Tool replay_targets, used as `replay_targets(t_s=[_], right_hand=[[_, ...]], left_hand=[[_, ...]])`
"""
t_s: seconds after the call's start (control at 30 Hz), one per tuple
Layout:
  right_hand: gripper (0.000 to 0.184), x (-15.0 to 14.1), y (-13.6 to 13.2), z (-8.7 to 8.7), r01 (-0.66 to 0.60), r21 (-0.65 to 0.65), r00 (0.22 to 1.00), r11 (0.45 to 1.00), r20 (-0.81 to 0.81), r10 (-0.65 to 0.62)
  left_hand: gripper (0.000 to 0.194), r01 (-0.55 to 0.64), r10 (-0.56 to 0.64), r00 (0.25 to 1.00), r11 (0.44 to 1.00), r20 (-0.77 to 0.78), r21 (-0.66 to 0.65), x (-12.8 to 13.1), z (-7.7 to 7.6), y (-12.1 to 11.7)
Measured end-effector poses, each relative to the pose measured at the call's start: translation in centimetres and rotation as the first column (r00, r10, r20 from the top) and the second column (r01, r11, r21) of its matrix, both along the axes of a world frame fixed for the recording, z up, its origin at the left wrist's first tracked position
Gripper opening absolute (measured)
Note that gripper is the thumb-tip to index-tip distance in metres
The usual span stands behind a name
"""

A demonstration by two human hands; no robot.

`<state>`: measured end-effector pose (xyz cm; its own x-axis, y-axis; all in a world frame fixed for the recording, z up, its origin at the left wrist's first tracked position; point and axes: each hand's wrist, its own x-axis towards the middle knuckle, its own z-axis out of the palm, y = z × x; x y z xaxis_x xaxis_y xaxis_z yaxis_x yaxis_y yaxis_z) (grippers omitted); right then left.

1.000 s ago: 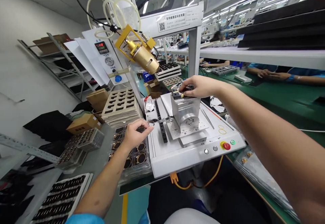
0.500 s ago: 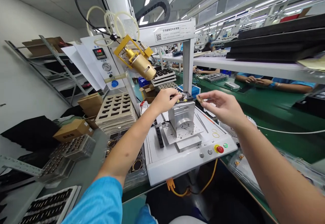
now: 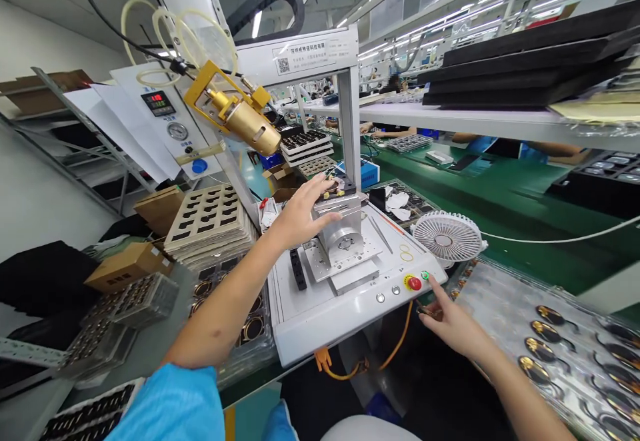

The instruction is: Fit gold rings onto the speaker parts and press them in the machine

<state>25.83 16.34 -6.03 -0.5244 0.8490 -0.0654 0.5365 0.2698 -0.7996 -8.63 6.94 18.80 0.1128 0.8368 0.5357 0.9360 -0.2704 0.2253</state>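
Note:
My left hand (image 3: 300, 216) is open beside the metal block (image 3: 345, 228), its fingers stretched toward the black fixture (image 3: 345, 186) on top. Small yellow clips and a rounded part sit in that fixture, partly behind my fingers. At the front right corner of the white machine base (image 3: 330, 321), the index finger of my right hand (image 3: 450, 321) touches the green-lit button (image 3: 425, 275). Between that hand's thumb and curled fingers is a small dark piece, too small to name. The red emergency stop button (image 3: 414, 284) sits just left of the finger.
Above the base hangs a gold dispensing cylinder (image 3: 253, 129). Tweezers (image 3: 381, 233) lie on the base, and a white fan (image 3: 447, 236) stands right of it. A plastic tray (image 3: 495, 308) holds sunglasses. Stacked moulded trays (image 3: 207, 218) stand at left. Co-workers' arms show across the green bench.
My right hand has come down from near the fixture to the green button. The fingers of my left hand have let go at the fixture and spread. The view has turned slightly right.

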Motion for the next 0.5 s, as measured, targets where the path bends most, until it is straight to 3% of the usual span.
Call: replay_targets(t_s=[0.1, 0.17, 0.23, 0.3, 0.37, 0.43, 0.5], right_hand=[[0.092, -0.8, -1.0, -0.4, -0.016, 0.100, 0.989, 0.995, 0.147, 0.001], [0.089, -1.3, -1.6, -0.3, -0.034, 0.160, 0.974, 0.986, 0.228, -0.003], [0.086, -1.7, -2.0, -0.1, -0.047, 0.185, 0.960, 0.982, 0.279, -0.006], [0.085, -2.0, -2.1, 0.3, -0.038, 0.171, 0.958, 0.985, 0.285, -0.012], [0.083, -1.9, -2.0, 1.0, -0.019, 0.140, 0.965, 0.990, 0.262, -0.018], [0.076, -1.4, -2.3, 2.0, -0.019, 0.115, 0.972, 0.993, 0.233, -0.008], [0.068, -0.8, -3.4, 2.9, -0.053, 0.068, 0.988, 0.996, 0.152, 0.042]], left_hand=[[0.059, 0.017, -0.036, 0.994, 0.982, 0.099, 0.187, 1.7, -2.2, -3.6], [0.046, 0.053, -0.104, 0.978, 0.962, 0.181, 0.268, 3.3, -5.3, -6.4], [0.032, 0.082, -0.168, 0.922, 0.965, 0.348, 0.249, 5.3, -9.3, -8.9], [0.023, 0.083, -0.139, 0.816, 0.989, 0.561, 0.124, 7.4, -13.7, -10.5], [0.018, 0.096, -0.008, 0.672, 0.992, 0.740, -0.077, 9.8, -17.8, -11.5], [0.021, 0.154, 0.150, 0.493, 0.954, 0.857, -0.256, 12.2, -20.9, -12.0], [0.028, 0.250, 0.260, 0.301, 0.907, 0.917, -0.339, 14.1, -22.9, -12.3]])
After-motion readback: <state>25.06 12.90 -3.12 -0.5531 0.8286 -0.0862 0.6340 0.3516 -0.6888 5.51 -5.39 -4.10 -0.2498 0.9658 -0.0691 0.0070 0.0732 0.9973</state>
